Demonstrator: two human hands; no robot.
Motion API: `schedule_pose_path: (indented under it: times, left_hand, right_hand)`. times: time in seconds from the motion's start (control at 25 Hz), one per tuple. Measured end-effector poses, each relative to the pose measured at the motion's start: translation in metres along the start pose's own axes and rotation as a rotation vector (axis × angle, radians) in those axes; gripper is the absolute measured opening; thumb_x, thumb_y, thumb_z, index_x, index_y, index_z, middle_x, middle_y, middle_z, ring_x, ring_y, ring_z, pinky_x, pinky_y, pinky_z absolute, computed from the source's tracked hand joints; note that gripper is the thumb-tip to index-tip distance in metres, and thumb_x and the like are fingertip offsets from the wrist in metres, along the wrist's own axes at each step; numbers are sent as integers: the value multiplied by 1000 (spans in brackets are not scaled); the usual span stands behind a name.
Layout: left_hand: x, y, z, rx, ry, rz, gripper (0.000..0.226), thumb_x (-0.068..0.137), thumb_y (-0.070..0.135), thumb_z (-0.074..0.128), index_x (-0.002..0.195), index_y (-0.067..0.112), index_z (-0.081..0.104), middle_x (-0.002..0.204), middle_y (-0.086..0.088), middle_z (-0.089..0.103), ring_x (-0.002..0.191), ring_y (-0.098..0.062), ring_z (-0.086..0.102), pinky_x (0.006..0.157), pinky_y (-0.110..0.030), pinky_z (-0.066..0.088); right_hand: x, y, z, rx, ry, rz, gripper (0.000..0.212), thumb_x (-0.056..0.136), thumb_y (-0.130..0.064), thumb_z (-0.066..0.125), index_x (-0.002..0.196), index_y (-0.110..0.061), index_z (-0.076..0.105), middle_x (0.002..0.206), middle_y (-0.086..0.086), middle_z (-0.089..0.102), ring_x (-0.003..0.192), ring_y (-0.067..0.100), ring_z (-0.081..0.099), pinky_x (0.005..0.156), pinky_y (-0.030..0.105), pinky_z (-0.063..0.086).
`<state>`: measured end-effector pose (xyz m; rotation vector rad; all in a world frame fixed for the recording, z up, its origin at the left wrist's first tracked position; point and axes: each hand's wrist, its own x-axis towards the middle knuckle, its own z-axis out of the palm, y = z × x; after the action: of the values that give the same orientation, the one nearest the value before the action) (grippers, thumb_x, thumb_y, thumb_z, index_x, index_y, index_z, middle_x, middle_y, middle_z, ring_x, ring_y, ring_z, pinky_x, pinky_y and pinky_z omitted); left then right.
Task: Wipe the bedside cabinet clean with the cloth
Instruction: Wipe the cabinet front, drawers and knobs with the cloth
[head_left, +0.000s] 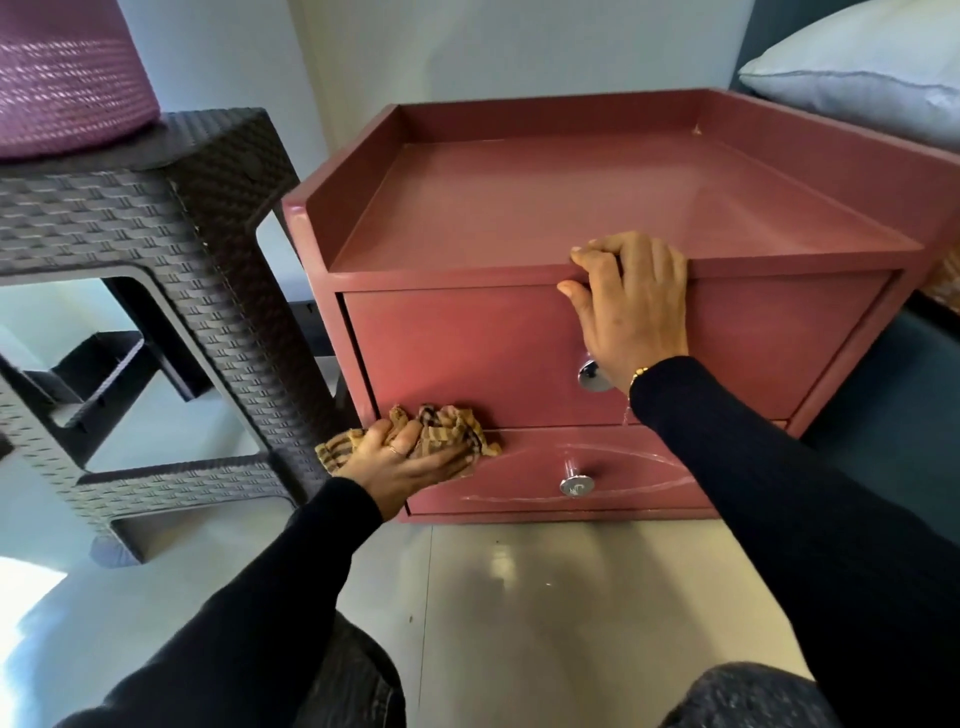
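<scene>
The pink bedside cabinet (519, 208) fills the middle of the view, with a rimmed top and two drawers with chrome knobs. My left hand (405, 460) presses a crumpled tan striped cloth (447, 426) against the front, at the left end of the seam between the upper and lower drawer. My right hand (631, 306) grips the front edge of the cabinet top, fingers curled over it, and partly covers the upper drawer knob (595, 376). Wet streaks show on the lower drawer around its knob (575, 486).
A dark woven stool (171, 249) stands just left of the cabinet with a purple basket (67, 78) on it. A bed with a pale pillow (862, 67) lies to the right. My knees are at the bottom, above a pale tiled floor (519, 597).
</scene>
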<state>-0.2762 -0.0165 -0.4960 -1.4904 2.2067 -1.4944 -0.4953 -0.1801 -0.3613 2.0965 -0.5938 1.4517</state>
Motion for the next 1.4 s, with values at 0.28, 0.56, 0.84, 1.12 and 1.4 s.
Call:
schedule_pose_path:
  times: [0.28, 0.56, 0.84, 1.12, 1.4]
  left_hand:
    - [13, -38, -19, -156, 431, -941, 45, 78, 19, 50, 121, 19, 39, 121, -12, 31, 99, -28, 40, 87, -43, 30]
    - [-65, -6, 42, -364, -101, -545, 47, 64, 26, 64, 102, 11, 40, 96, -22, 53, 70, -41, 58, 57, -48, 55]
    - [-46, -31, 12, -294, 148, -750, 36, 69, 20, 54, 100, 6, 43, 96, -15, 35, 82, -32, 39, 65, -44, 50]
    - [-52, -20, 17, -399, 109, -532, 23, 75, 28, 52, 95, 16, 48, 93, -12, 35, 65, -37, 56, 56, -41, 54]
    - [-77, 24, 25, -394, -226, -460, 58, 47, 28, 74, 98, 22, 47, 95, -10, 39, 69, -29, 49, 51, -34, 53]
  right_hand:
    - [0, -1, 2, 30, 7, 32, 18, 88, -25, 52, 100, -14, 46, 89, 14, 64, 83, 20, 37, 74, 33, 26]
    - [-2, -1, 6, 0, 33, 28, 19, 87, -22, 54, 102, -13, 46, 90, 16, 65, 84, 22, 37, 76, 35, 27]
    - [-2, -2, 6, -14, 53, 18, 19, 87, -24, 54, 102, -15, 45, 90, 15, 65, 84, 22, 41, 76, 34, 27]
    - [-3, -5, 10, -12, 82, 41, 20, 86, -20, 54, 102, -13, 45, 90, 18, 64, 83, 23, 35, 76, 36, 26]
    - [-5, -10, 14, -14, 60, 58, 19, 88, -21, 44, 105, -13, 40, 104, 5, 35, 88, 26, 36, 84, 41, 26]
